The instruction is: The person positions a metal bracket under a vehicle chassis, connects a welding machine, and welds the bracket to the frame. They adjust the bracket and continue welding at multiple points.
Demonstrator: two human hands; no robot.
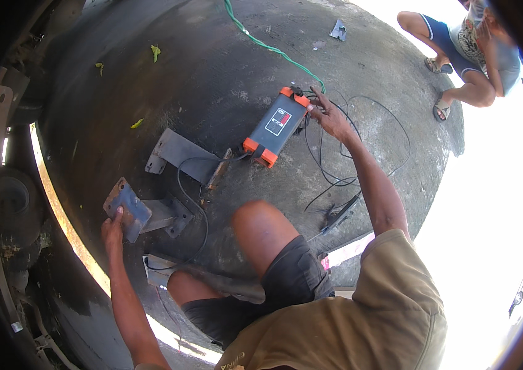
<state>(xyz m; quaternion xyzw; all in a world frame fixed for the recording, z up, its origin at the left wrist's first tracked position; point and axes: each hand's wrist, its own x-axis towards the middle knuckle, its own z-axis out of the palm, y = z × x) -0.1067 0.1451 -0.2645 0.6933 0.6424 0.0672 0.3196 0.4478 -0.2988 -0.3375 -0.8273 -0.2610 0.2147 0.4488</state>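
My left hand (113, 231) is closed on the edge of a steel plate (129, 209), its thumb on the face. That plate belongs to a steel bracket with a post (160, 214) and a second end plate. My right hand (330, 118) reaches to the far end of a portable welding machine (277, 126), a grey box with orange ends. Its fingers are apart and touch the orange corner; what the fingertips do on the end panel is partly hidden. Beyond the held bracket, another steel bracket (184, 157) lies on its side, near the machine's close end.
Black cables (320, 163) loop right of the machine, near a dark electrode holder (338, 217). A green twisted cord (267, 46) runs from the far edge. Another person (471, 58) squats at upper right. Vehicle-like metal parts (12, 203) line the left. A metal scrap (338, 29) lies far off.
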